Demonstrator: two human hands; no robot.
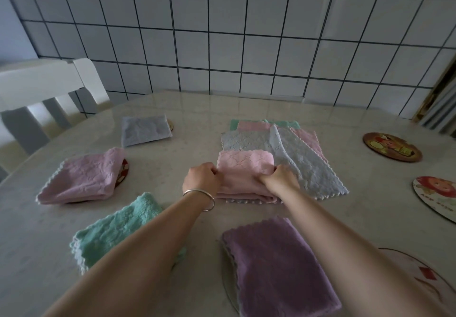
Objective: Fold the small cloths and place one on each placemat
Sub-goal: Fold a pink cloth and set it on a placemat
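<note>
Pink cloth [244, 173] pinched by left hand [201, 178] and right hand [280, 180]; uneven pull risks skewed fold, dragging stack [296, 154] beneath.

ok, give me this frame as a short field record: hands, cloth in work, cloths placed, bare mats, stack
left hand: grips left edge of pink cloth
right hand: grips its right edge
pink cloth: part folded, on top of the stack
cloths placed: grey, lilac, teal, purple
bare mats: two round ones at right
stack: unfolded blue, pink, green cloths
surface: marble table
</note>
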